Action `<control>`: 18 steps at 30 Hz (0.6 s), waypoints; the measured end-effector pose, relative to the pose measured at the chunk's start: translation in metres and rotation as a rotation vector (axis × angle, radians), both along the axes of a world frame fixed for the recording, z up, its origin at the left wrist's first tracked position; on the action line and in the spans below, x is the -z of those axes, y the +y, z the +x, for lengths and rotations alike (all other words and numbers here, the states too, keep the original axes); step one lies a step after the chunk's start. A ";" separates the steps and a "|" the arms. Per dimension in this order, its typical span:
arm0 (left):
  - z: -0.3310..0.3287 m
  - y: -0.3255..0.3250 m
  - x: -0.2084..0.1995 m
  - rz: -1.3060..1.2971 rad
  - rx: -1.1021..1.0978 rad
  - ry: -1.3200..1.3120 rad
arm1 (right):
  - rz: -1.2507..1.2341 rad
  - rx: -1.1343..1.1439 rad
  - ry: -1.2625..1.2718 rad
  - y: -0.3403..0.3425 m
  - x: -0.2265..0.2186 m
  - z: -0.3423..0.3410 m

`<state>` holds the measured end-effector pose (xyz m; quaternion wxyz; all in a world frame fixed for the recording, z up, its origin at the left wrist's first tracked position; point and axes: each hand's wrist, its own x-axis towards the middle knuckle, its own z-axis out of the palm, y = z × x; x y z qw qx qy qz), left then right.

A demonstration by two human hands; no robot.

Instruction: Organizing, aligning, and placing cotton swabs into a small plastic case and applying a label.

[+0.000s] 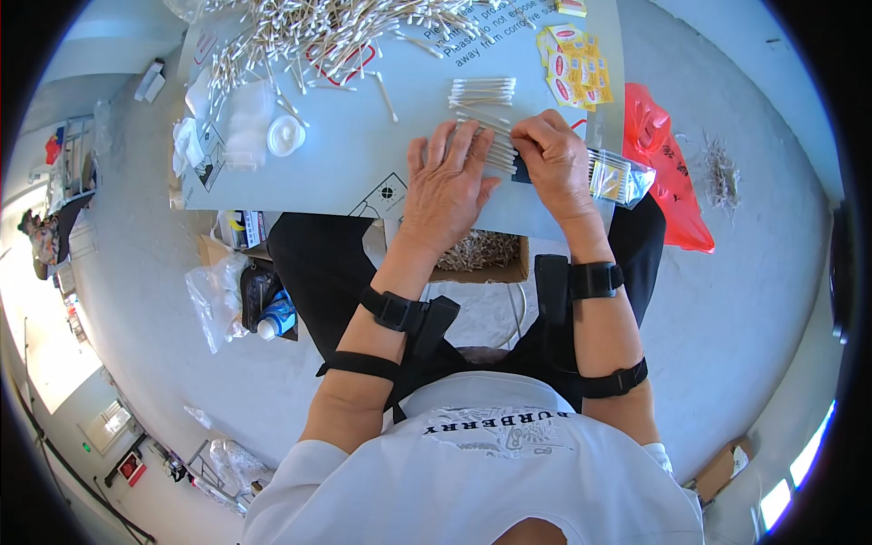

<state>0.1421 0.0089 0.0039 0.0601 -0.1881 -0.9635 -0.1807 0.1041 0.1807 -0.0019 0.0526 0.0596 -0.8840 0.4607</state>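
Observation:
My left hand [445, 182] lies flat on the pale tabletop [345, 173], fingers stretched out and resting over the left ends of a row of cotton swabs [483, 89]. My right hand [556, 168] is closed in a pinch at the row's right ends; what its fingertips hold is hidden behind the fingers. Beside that hand, a clear plastic sleeve [620, 177] with a yellow label and dark stripes pokes out to the right. Part of the swab row shows between the two hands, and more of it lies loosely lined up beyond them.
A big heap of loose swabs [309, 36] covers the far left. Nearby are a round white lid [286, 135] and clear plastic containers [247, 127]. Yellow-and-red labels [577, 68] lie far right, a red bag [668, 173] hangs off the right edge, and a swab-filled box [486, 254] sits below.

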 end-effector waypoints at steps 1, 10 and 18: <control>-0.001 0.000 0.000 0.004 0.005 0.004 | 0.040 0.003 0.013 -0.001 0.001 0.001; -0.004 -0.003 0.003 0.052 0.037 0.038 | 0.341 -0.077 0.120 -0.004 0.004 -0.010; -0.003 -0.006 0.003 0.173 -0.040 0.010 | -0.102 0.035 -0.265 0.036 -0.026 0.010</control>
